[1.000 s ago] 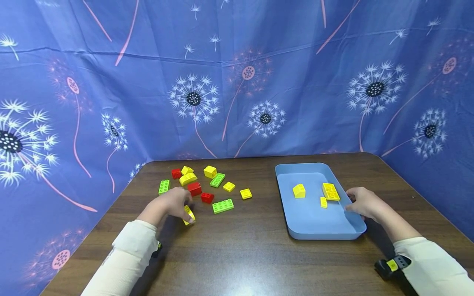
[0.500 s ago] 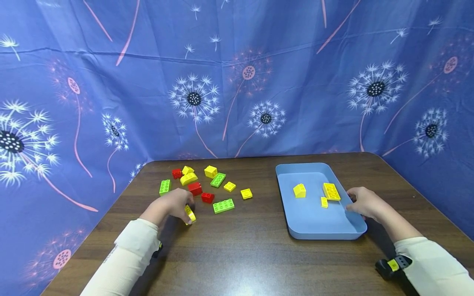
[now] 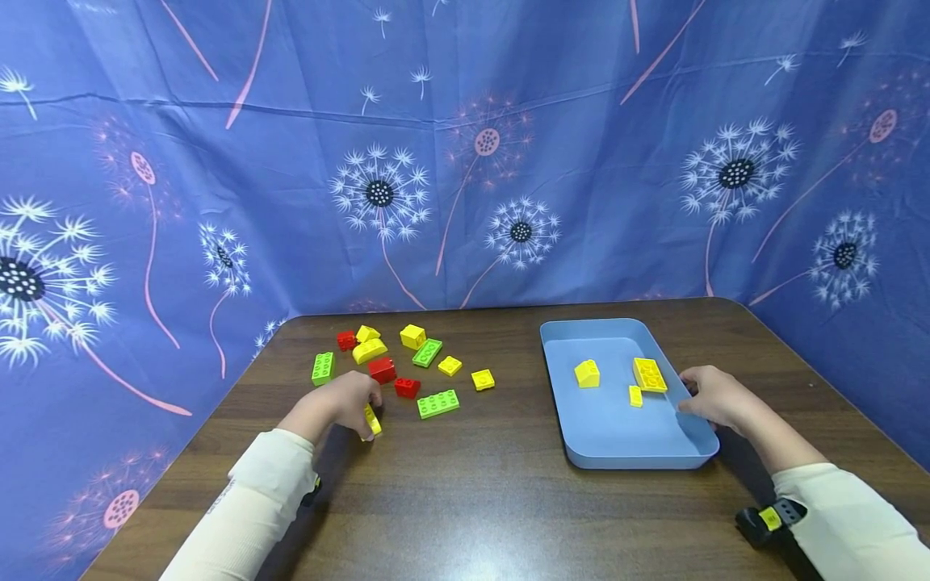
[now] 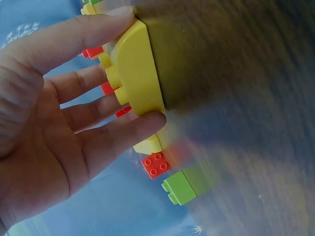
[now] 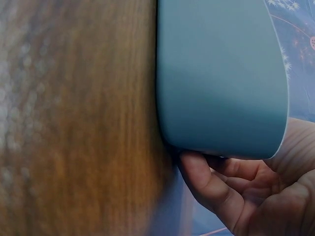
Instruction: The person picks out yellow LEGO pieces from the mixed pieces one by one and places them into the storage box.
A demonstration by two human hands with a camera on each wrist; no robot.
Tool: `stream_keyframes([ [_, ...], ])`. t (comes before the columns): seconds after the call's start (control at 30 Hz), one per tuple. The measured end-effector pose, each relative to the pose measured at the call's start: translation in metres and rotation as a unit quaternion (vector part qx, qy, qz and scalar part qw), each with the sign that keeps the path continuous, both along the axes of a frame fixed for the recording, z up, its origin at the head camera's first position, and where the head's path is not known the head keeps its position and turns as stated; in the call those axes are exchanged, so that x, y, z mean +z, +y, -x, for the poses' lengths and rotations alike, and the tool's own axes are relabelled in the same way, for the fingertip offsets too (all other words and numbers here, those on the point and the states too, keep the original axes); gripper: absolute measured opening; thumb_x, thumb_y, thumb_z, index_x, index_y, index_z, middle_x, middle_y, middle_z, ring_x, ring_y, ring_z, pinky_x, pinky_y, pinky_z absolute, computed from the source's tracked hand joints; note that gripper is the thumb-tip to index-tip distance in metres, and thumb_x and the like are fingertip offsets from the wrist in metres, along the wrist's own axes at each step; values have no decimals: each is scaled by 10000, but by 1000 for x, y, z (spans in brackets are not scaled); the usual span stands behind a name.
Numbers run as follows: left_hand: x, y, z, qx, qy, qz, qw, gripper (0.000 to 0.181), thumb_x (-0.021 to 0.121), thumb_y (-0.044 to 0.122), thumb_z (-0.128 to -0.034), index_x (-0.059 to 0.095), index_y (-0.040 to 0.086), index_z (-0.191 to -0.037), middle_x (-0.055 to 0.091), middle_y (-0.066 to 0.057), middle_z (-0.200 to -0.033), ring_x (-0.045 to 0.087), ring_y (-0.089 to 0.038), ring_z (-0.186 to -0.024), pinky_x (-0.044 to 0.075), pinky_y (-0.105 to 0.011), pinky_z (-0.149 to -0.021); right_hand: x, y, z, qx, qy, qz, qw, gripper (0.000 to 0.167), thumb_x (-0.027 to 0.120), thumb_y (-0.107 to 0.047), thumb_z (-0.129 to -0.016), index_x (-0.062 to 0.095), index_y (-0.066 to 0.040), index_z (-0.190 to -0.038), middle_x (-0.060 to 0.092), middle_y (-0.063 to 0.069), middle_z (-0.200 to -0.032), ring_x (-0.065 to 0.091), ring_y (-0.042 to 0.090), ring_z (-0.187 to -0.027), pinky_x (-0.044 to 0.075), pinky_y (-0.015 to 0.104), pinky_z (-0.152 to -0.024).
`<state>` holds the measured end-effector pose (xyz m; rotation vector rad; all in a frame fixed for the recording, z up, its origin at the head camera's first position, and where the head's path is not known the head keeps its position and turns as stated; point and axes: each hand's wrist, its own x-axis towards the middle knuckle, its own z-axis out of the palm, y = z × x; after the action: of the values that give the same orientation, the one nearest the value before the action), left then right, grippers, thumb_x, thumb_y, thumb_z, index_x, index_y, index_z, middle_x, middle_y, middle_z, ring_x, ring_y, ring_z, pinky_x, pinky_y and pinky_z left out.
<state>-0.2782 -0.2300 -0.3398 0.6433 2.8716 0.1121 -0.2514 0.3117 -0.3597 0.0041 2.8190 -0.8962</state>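
In the head view my left hand (image 3: 340, 402) is at the left of the table, fingers round a yellow building block (image 3: 372, 420). The left wrist view shows this yellow block (image 4: 138, 71), with sloped ends and studs facing the palm, pinched between thumb and a finger. It sits on or just above the tabletop. My right hand (image 3: 722, 399) grips the right wall of the light-blue tray (image 3: 617, 461), thumb over the rim. Seen from the right wrist, curled fingers (image 5: 197, 169) lie against the tray's outside; the thumb is mostly hidden.
Inside the tray lie a yellow sloped block (image 3: 587, 374), a larger yellow block (image 3: 649, 375) and a small yellow one (image 3: 635, 396). Beyond my left hand are scattered red, green and yellow blocks, among them a long green block (image 3: 438, 404) and a red block (image 3: 407, 388).
My left hand and its yellow block have turned very slightly, so a little less of the block shows. The right hand and tray stay as they were.
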Motion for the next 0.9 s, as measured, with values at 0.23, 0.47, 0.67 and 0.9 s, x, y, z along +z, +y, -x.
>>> stream_keyframes([
  [0.23,2,-1,1,22,-19,-65,10000,430,934,166,-581,686,53,-914,640,5,-857,539,-136,-718,508,-326,-697,0,0,-1,27,21,55,10000,534,672,-2,-790,449,235,-1213,585,281,-960,524,221,-614,489,341,-494],
  [0.47,8,0,2,-69,-10,-127,9999,414,929,177,-603,689,70,-922,627,22,-865,536,-135,-740,505,-336,-711,-1,-1,-2,2,14,65,10000,529,672,2,-793,448,232,-1214,580,276,-954,505,219,-583,483,331,-487],
  [0.67,10,2,4,-180,3,-272,9995,386,920,187,-617,691,80,-909,615,42,-842,521,-138,-727,492,-333,-690,1,-2,-2,-14,-4,28,10000,540,676,-1,-799,439,236,-1223,579,305,-978,532,232,-639,492,345,-505],
  [0.9,20,12,1,-213,51,-307,9993,380,911,191,-638,727,43,-936,649,38,-855,526,-132,-684,488,-315,-655,1,-2,-1,-25,-3,-6,10000,540,678,0,-801,440,237,-1224,575,323,-993,550,241,-684,500,356,-519],
])
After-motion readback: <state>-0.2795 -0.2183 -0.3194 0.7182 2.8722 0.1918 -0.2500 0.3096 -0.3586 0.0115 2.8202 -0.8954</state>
